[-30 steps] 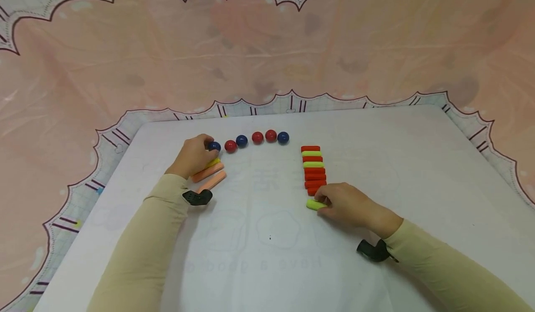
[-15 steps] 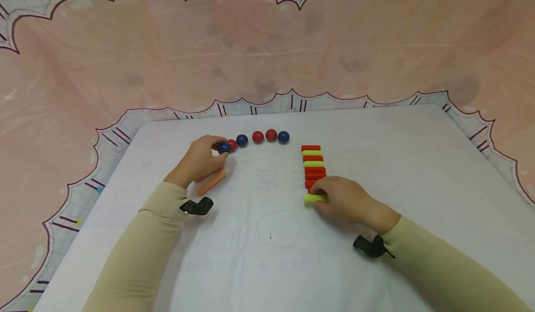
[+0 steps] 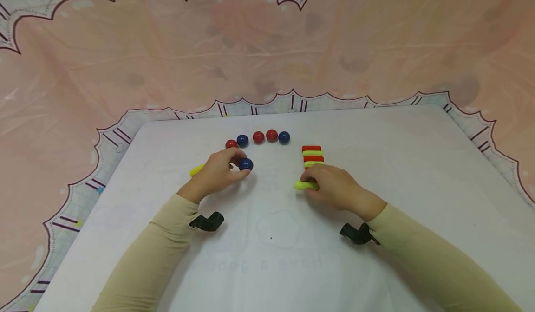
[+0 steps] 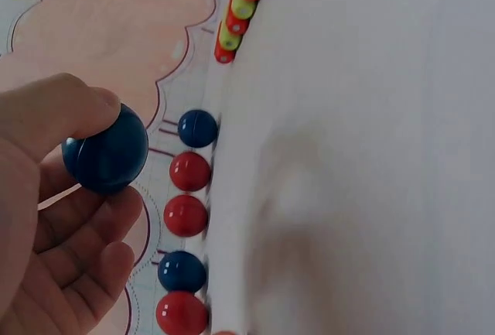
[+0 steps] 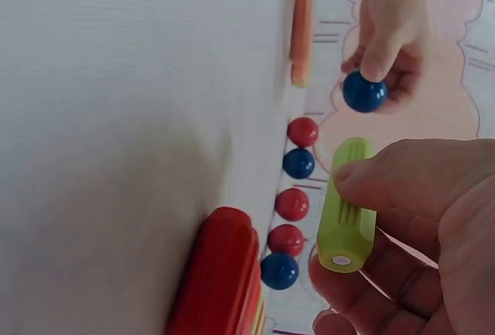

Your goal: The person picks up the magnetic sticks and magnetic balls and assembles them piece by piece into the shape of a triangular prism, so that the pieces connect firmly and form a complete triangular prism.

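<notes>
My left hand (image 3: pixel 214 173) pinches a glossy blue ball (image 3: pixel 246 164) between thumb and fingers, held above the white tabletop. In the left wrist view the same blue ball (image 4: pixel 108 151) is apart from the others. My right hand (image 3: pixel 342 190) pinches a yellow-green ridged rod (image 3: pixel 303 185); the right wrist view shows a pale disc in the near end of this rod (image 5: pixel 346 219). Beyond the left hand runs a row of red and blue balls, ending in a blue ball (image 3: pixel 284 138). Red and yellow-green rods lie stacked side by side, a red rod (image 3: pixel 311 148) farthest; the right hand hides the nearer ones.
A yellow rod (image 3: pixel 196 170) shows beside the left wrist. In the right wrist view an orange rod (image 5: pixel 302 29) lies beyond the balls. The white tabletop (image 3: pixel 267 275) has a patterned cloth (image 3: pixel 267 52) past its far edge. A black wrist camera (image 3: pixel 207 221) hangs below the left wrist.
The left hand has carried the blue ball rightward and nearer, away from the ball row's left end. The right hand has raised the yellow-green rod off the near end of the rod column, moving left.
</notes>
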`<state>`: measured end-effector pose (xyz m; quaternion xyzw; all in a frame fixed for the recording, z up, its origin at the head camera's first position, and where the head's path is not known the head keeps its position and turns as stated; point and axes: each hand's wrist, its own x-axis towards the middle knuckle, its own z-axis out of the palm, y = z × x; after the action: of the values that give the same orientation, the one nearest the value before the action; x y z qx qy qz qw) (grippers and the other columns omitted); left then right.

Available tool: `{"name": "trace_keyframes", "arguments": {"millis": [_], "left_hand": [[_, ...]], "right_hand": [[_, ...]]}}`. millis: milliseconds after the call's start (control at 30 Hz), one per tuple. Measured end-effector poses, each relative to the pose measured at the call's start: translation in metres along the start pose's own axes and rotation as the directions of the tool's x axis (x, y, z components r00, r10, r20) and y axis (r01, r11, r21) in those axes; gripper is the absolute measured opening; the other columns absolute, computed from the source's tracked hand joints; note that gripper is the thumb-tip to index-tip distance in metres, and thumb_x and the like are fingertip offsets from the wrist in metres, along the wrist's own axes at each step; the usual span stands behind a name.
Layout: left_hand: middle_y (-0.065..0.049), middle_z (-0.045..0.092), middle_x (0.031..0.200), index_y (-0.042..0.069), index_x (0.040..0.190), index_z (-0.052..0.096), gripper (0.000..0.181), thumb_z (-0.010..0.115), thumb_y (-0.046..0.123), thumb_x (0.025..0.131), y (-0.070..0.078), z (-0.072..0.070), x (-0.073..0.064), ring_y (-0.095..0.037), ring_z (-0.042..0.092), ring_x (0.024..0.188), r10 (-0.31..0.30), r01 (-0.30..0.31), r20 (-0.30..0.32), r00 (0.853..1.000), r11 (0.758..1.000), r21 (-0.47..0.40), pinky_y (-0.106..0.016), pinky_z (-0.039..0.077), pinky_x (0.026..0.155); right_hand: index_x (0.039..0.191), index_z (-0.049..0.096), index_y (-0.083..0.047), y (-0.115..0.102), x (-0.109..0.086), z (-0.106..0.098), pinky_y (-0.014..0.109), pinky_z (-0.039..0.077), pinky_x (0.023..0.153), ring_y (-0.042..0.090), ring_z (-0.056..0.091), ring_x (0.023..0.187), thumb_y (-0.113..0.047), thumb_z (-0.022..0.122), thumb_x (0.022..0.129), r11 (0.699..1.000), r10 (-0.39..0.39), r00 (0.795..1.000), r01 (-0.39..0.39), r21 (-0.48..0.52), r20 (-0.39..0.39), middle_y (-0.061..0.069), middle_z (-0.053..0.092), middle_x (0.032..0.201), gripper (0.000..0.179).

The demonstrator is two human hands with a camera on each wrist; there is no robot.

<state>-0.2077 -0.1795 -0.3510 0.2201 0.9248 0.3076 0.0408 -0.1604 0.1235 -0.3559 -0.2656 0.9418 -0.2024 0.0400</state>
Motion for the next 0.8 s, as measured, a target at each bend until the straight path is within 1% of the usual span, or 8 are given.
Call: {"name": "trace_keyframes", "arguments": {"millis": [67, 133, 267, 367, 533, 767, 800], "left_hand": [[-0.011, 0.067, 0.104, -0.002, 0.117, 0.061, 0.037, 0.076, 0.017, 0.089, 0.002, 0.005, -0.001, -0.026, 0.064, 0.099, 0.016, -0.016, 0.012, 1.000, 1.000, -0.012, -0.042, 0.054, 0.090], [-0.010, 0.067, 0.106, -0.001, 0.120, 0.061, 0.039, 0.075, 0.018, 0.089, 0.005, 0.010, -0.002, -0.025, 0.063, 0.099, 0.035, -0.035, 0.028, 0.999, 0.999, -0.021, -0.041, 0.054, 0.089], [-0.009, 0.065, 0.113, 0.001, 0.129, 0.063, 0.044, 0.073, 0.018, 0.090, 0.011, 0.018, -0.004, -0.022, 0.061, 0.100, 0.085, -0.085, 0.059, 0.995, 0.996, -0.004, -0.038, 0.054, 0.088], [-0.008, 0.064, 0.115, 0.003, 0.128, 0.065, 0.041, 0.073, 0.019, 0.091, 0.015, 0.023, -0.005, -0.021, 0.060, 0.099, 0.116, -0.116, 0.075, 0.990, 0.993, 0.004, -0.037, 0.054, 0.087], [-0.007, 0.064, 0.113, 0.002, 0.124, 0.065, 0.038, 0.074, 0.020, 0.091, 0.019, 0.030, -0.005, -0.020, 0.060, 0.099, 0.131, -0.129, 0.103, 0.986, 0.991, -0.027, -0.036, 0.053, 0.087], [-0.005, 0.064, 0.112, 0.003, 0.123, 0.065, 0.039, 0.076, 0.022, 0.091, 0.023, 0.036, -0.006, -0.018, 0.060, 0.098, 0.113, -0.107, 0.136, 0.984, 0.993, -0.049, -0.034, 0.053, 0.088], [-0.005, 0.064, 0.112, 0.003, 0.123, 0.065, 0.039, 0.075, 0.022, 0.091, 0.024, 0.036, -0.006, -0.018, 0.060, 0.098, 0.117, -0.111, 0.137, 0.984, 0.993, -0.050, -0.034, 0.053, 0.088]], "right_hand": [[0.110, 0.071, -0.008, -0.002, 0.004, 0.000, 0.040, 0.053, 0.084, 0.020, 0.060, 0.091, -0.015, 0.075, 0.090, 1.000, 0.003, 1.000, -0.003, 0.003, 0.004, 0.002, 0.068, 0.102, 0.022], [0.111, 0.071, -0.008, -0.004, 0.008, -0.001, 0.039, 0.053, 0.083, 0.020, 0.060, 0.091, -0.016, 0.075, 0.090, 1.000, 0.004, 1.000, -0.004, 0.009, 0.008, 0.002, 0.068, 0.102, 0.023], [0.111, 0.070, -0.008, -0.009, 0.016, -0.001, 0.037, 0.053, 0.082, 0.019, 0.060, 0.090, -0.017, 0.076, 0.090, 1.000, -0.007, 1.000, 0.007, 0.009, 0.011, 0.002, 0.068, 0.101, 0.024], [0.112, 0.070, -0.009, -0.013, 0.021, 0.000, 0.037, 0.053, 0.083, 0.019, 0.061, 0.092, -0.018, 0.076, 0.090, 1.000, -0.012, 1.000, 0.012, 0.011, 0.014, 0.002, 0.068, 0.102, 0.025], [0.114, 0.070, -0.009, -0.017, 0.028, 0.002, 0.037, 0.053, 0.085, 0.019, 0.061, 0.093, -0.018, 0.076, 0.090, 1.000, -0.011, 1.000, 0.010, 0.023, 0.021, 0.003, 0.068, 0.104, 0.026], [0.114, 0.070, -0.008, -0.022, 0.034, 0.005, 0.037, 0.053, 0.087, 0.020, 0.060, 0.096, -0.018, 0.076, 0.090, 1.000, -0.021, 0.999, 0.021, 0.013, 0.026, 0.004, 0.067, 0.105, 0.027], [0.115, 0.070, -0.008, -0.022, 0.034, 0.005, 0.037, 0.053, 0.088, 0.020, 0.061, 0.096, -0.018, 0.076, 0.090, 1.000, -0.023, 0.999, 0.023, 0.012, 0.029, 0.004, 0.067, 0.106, 0.027]]}}
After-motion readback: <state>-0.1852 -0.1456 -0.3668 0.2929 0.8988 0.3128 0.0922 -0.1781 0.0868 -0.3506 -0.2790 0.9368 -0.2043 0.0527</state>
